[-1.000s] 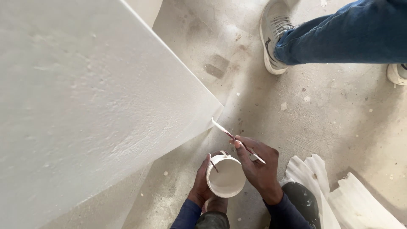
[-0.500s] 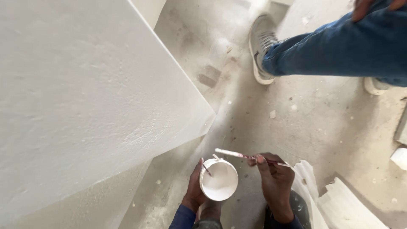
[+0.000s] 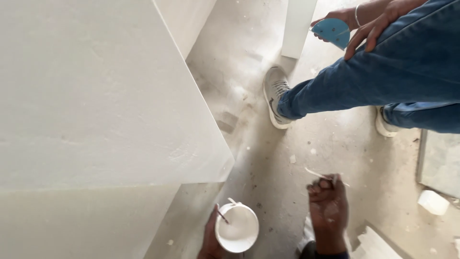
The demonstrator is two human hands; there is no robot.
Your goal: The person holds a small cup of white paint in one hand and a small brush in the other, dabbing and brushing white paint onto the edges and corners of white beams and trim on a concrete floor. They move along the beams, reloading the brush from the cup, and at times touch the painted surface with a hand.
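My left hand (image 3: 210, 237) grips a small white cup (image 3: 236, 227) of white paste near the bottom of the view, below the corner of a large white plastered panel (image 3: 105, 110). My right hand (image 3: 327, 211) is closed around a thin white putty knife (image 3: 318, 174), whose blade pokes out above the fist. The knife is apart from the cup and off to its right, clear of the panel.
Another person stands close ahead in blue jeans (image 3: 383, 81) and grey sneakers (image 3: 275, 96), with a hand on the knee and a blue sanding pad (image 3: 333, 31) held there. White boards (image 3: 373, 242) lie at the lower right on the dusty concrete floor (image 3: 335, 144). A white post (image 3: 298, 26) stands behind.
My right hand has lifted the knife away from the cup and moved right. The view has tilted up, showing more of the other person's legs and hands.
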